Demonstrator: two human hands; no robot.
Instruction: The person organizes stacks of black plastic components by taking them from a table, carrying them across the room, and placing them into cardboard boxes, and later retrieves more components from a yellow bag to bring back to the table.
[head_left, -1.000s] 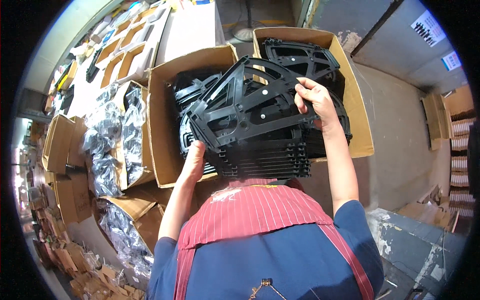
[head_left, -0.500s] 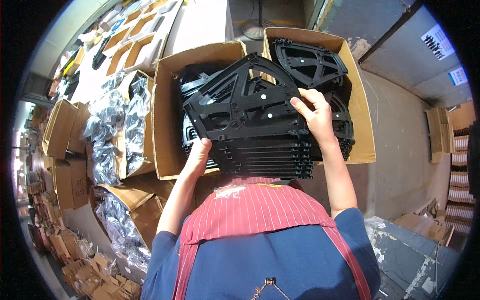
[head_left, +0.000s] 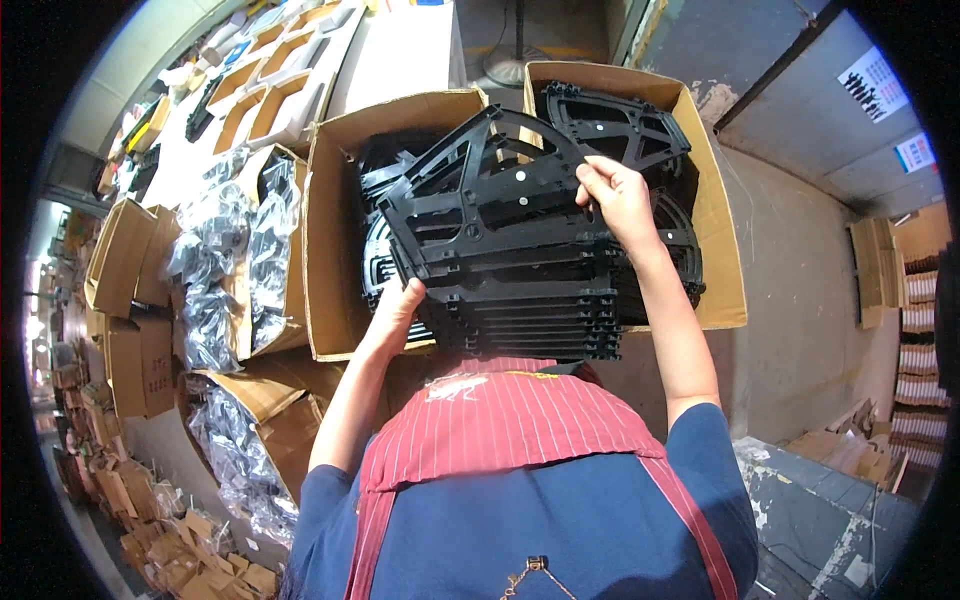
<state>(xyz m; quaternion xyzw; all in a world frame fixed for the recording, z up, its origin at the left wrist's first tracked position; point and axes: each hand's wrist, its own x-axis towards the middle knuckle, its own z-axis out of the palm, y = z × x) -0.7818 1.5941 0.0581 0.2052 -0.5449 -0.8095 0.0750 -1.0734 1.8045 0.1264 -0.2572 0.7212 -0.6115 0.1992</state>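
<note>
A stack of black plastic fan-shaped frames (head_left: pixel 530 318) is held in front of my body, its straight edges toward me. My left hand (head_left: pixel 397 312) is closed on the left side of the stack, with the fingers hidden beneath. The curved far-right rim of the top black plastic frame (head_left: pixel 490 205) is pinched in my right hand (head_left: pixel 620 203). That frame stands tilted up a little from those below. Behind the stack, more black frames fill a left cardboard box (head_left: pixel 334 230) and a right cardboard box (head_left: pixel 716 215).
Cartons of clear plastic-wrapped parts (head_left: pixel 212 265) stand at the left. Beyond the boxes is a white table (head_left: pixel 400 50) with open trays (head_left: pixel 278 105) on its left part. A worn grey surface (head_left: pixel 830 520) lies at the lower right. Cardboard scraps (head_left: pixel 205 555) are at the lower left.
My right hand has risen slightly away from me, its fingers now pinching the top frame's rim. The top frame has tilted up from the stack. My left hand has barely moved.
</note>
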